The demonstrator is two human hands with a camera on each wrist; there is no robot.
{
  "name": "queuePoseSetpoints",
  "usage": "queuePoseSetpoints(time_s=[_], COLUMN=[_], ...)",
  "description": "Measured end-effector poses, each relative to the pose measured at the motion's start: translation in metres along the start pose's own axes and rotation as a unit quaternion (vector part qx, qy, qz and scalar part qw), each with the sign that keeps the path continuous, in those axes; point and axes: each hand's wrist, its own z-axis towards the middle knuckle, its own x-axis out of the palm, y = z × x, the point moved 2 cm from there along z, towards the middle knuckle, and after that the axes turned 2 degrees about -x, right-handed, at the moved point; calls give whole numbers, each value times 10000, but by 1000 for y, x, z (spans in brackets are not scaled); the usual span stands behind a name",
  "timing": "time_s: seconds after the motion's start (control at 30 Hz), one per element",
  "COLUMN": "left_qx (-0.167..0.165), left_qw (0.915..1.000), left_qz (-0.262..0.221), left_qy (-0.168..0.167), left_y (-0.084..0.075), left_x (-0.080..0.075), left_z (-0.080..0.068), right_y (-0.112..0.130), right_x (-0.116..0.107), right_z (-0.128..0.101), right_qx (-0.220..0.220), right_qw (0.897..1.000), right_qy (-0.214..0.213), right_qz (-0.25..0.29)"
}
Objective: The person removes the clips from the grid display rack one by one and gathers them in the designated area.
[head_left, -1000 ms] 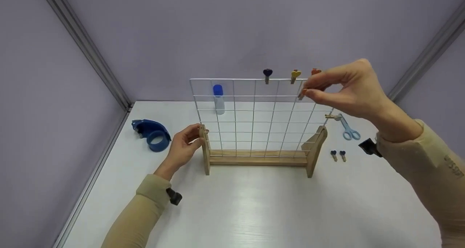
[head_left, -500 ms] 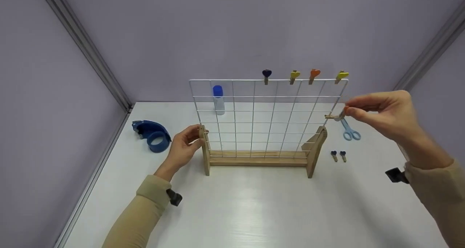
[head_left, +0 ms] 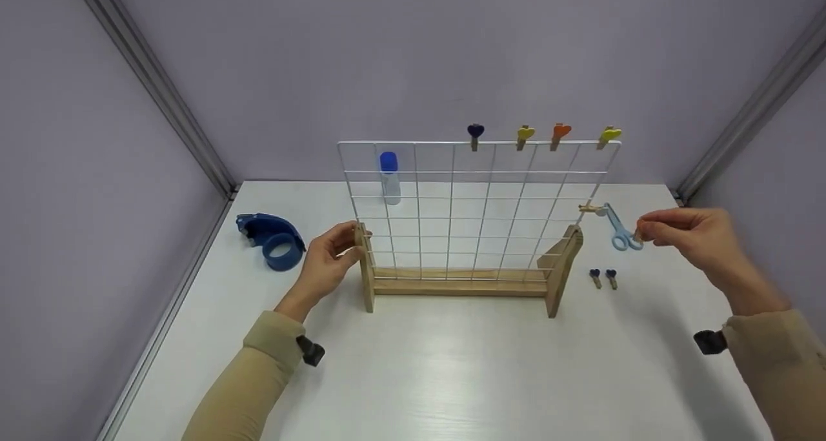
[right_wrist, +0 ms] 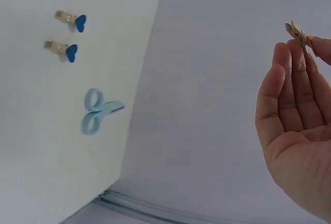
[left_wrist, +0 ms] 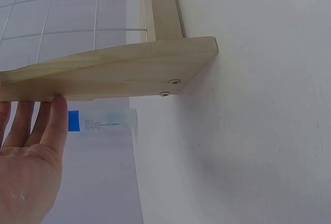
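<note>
My left hand grips the left upright of the wooden stand, which carries a white wire grid. In the left wrist view its fingers lie against the upright's edge. My right hand pinches a small orange-topped clothespin between thumb and fingertips, right of the grid. Along the grid's top wire sit a dark heart clothespin, a yellow one, an orange one and another yellow one. A white-topped clothespin is clipped to the grid's right side.
Light blue scissors lie on the white table beside the right hand. Two dark blue heart clothespins lie nearer. A blue tape dispenser is at the left, and a blue-capped bottle stands behind the grid. Walls enclose the table's back and sides.
My right hand has moved from the top right of the grid rightward and down beside the scissors, still pinching the clothespin. The yellow clothespin at the corner came into sight. My left hand stayed put.
</note>
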Motion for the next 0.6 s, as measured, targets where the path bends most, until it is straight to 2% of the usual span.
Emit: queuePoseSetpoints(time_s=[0.2,0.37,0.6], left_qx=[37,86,80], left_qw=[10000,10000,9999], left_qz=[18,28,45], left_qy=[45,11,43], left_y=[-2,-2,0], left_x=[-1,-1,-1], left_z=[-1,0,0], right_y=[-43,-71,-98], right_x=[3,9,16], right_z=[2,6,11], right_qx=[594,952,1463], right_qw=[9954,9852,9696], right_qy=[529,964,1245], right_qz=[-533,-1053,-1516])
